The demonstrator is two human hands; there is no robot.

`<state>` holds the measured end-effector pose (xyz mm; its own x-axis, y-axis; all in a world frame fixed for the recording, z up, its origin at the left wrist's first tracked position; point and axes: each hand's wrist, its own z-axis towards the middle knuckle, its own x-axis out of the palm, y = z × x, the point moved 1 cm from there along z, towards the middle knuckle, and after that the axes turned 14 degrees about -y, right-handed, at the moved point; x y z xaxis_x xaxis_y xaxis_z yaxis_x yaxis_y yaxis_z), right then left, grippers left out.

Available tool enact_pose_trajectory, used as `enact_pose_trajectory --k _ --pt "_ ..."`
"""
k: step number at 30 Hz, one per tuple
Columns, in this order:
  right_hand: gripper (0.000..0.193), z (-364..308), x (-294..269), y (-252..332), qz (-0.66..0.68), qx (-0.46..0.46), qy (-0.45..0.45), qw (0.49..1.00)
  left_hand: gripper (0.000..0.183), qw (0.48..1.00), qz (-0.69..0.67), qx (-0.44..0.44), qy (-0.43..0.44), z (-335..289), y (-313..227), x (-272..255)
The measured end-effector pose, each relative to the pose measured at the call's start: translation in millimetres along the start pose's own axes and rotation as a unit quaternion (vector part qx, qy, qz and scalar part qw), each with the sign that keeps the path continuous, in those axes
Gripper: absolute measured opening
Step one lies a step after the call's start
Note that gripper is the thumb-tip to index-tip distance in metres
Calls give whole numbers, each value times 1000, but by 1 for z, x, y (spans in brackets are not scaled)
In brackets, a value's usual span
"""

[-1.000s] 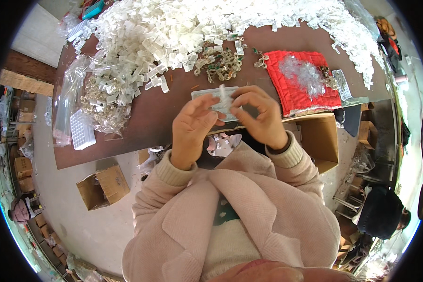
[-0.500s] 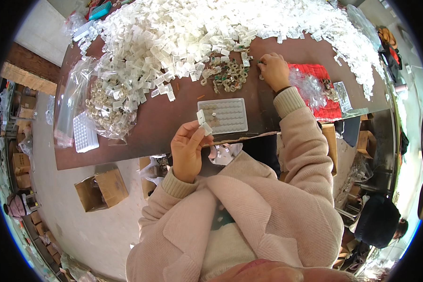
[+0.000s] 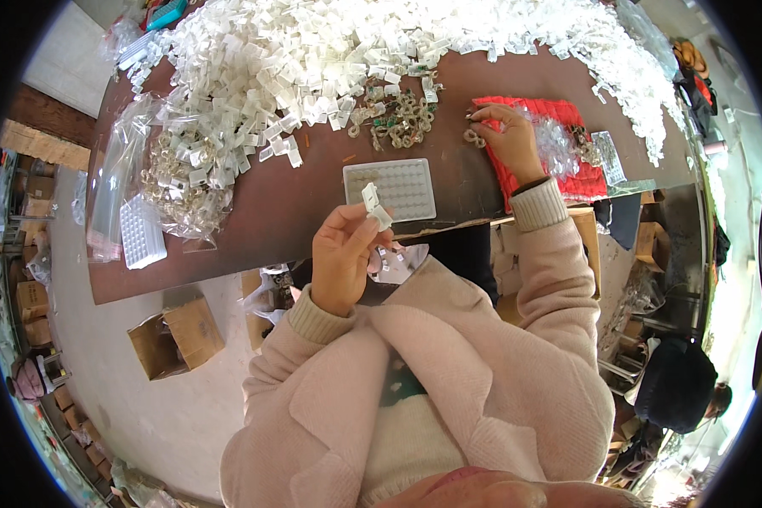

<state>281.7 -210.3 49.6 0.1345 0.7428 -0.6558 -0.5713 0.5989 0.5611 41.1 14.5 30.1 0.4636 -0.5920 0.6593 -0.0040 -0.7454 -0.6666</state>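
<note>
My left hand point(image 3: 342, 258) pinches a small whitish plastic box point(image 3: 376, 208) between thumb and fingers, its lid tipped up, close to the near edge of the table. Just beyond it lies a pale plastic tray point(image 3: 408, 188) with rows of small hollows. My right hand point(image 3: 510, 142) is at the left part of a red cloth point(image 3: 574, 118). Small brownish ring-shaped pieces point(image 3: 474, 138) show at its thumb and fingertips, which partly hide the grip. A heap of similar rings point(image 3: 402, 117), some with green bits, lies left of that hand.
A huge pile of clear plastic boxes point(image 3: 305, 59) covers the table's far side. Bags of ring pieces point(image 3: 190, 173) and a white tray point(image 3: 144, 233) lie left. Clear plastic point(image 3: 559, 144) rests on the red cloth. An open cardboard box point(image 3: 193, 332) stands on the floor.
My right hand has moved right and nearer, from beside the ring heap to the red cloth, and the small rings shifted with it. My left hand still holds the plastic box.
</note>
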Motion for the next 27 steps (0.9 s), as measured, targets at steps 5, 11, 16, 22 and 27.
enact_pose_trajectory --k 5,11,16,22,27 --pt "12 -1 3 -3 458 278 -39 843 18 1000 -8 16 -6 -4 1 -3" --pt "12 2 -1 11 512 303 4 804 18 1000 -17 19 8 -5 -1 -3" --pt "11 -9 2 32 557 299 66 772 19 1000 -22 17 11 -6 -3 -1" --pt "11 -44 16 86 618 320 111 710 29 999 -20 6 39 1 -7 4" --pt "12 -52 28 119 632 327 127 691 28 996 -23 69 46 6 -19 7"
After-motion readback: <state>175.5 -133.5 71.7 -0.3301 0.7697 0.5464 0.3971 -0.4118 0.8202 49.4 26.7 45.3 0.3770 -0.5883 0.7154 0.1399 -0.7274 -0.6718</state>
